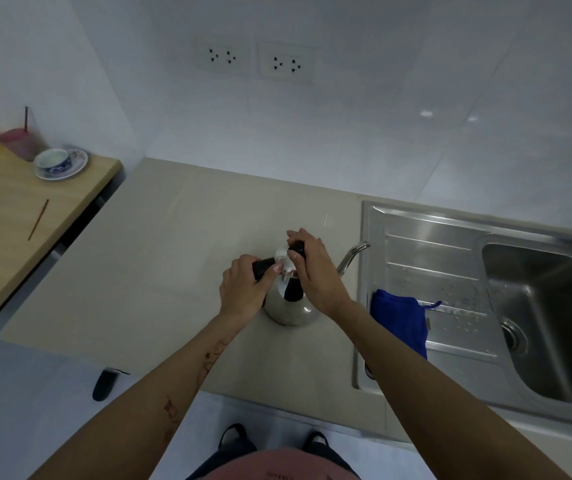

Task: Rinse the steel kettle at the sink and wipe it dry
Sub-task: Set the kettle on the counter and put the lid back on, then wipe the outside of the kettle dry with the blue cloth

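Observation:
The steel kettle (289, 306) stands upright on the beige counter, its thin spout (353, 252) pointing right toward the sink. My left hand (244, 289) grips the kettle's black handle. My right hand (314, 268) is closed on the black knob of the lid (282, 255), which sits tilted at the kettle's top. A blue cloth (398, 320) lies folded on the sink's draining board, just right of my right forearm. The steel sink (430, 244) fills the right side, its basin (554, 306) at the far right.
A wooden table (7, 216) stands to the left with a blue-and-white cup and saucer (59, 164), a pink container and a loose chopstick (38, 220). Two wall sockets (253, 60) sit above the counter. A black slipper (104, 384) lies on the floor.

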`<act>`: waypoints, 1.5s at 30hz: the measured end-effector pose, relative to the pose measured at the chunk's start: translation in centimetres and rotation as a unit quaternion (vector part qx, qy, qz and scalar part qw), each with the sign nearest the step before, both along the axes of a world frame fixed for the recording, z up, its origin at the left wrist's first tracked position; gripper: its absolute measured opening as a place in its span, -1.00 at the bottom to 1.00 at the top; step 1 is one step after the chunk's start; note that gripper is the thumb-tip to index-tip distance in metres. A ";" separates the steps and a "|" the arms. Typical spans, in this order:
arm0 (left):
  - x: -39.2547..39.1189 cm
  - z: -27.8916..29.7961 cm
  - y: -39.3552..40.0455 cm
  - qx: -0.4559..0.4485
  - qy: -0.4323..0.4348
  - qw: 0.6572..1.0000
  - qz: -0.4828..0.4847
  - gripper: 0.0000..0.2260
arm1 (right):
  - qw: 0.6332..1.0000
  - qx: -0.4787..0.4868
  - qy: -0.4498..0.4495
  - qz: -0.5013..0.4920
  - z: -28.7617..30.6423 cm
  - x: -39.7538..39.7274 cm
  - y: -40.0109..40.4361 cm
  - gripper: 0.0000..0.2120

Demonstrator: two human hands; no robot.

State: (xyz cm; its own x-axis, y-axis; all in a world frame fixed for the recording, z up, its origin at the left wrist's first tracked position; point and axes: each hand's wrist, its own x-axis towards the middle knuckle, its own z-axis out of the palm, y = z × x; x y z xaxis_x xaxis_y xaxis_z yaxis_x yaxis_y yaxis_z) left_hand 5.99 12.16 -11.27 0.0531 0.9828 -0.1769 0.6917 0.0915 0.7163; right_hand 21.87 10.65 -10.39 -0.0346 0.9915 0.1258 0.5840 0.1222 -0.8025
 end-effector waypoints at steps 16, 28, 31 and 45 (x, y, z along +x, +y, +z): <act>10.3 -6.7 -9.5 0.094 0.067 0.928 -0.354 -0.59 | 0.934 -0.199 -0.142 -0.259 -9.0 11.8 -13.1 -0.44; 12.4 -11.1 -10.3 0.049 0.155 0.909 -0.385 -0.44 | 0.889 -0.278 -0.235 -0.277 -11.8 12.2 -11.6 -0.46; 11.0 -9.6 -10.0 0.078 0.132 0.921 -0.358 -0.46 | 0.909 -0.224 -0.213 -0.280 -10.9 13.3 -12.5 -0.43; -2.0 0.4 -1.3 0.204 0.117 0.965 -0.111 -0.59 | 0.989 0.061 -0.051 -0.125 -1.7 -1.0 -7.0 -0.39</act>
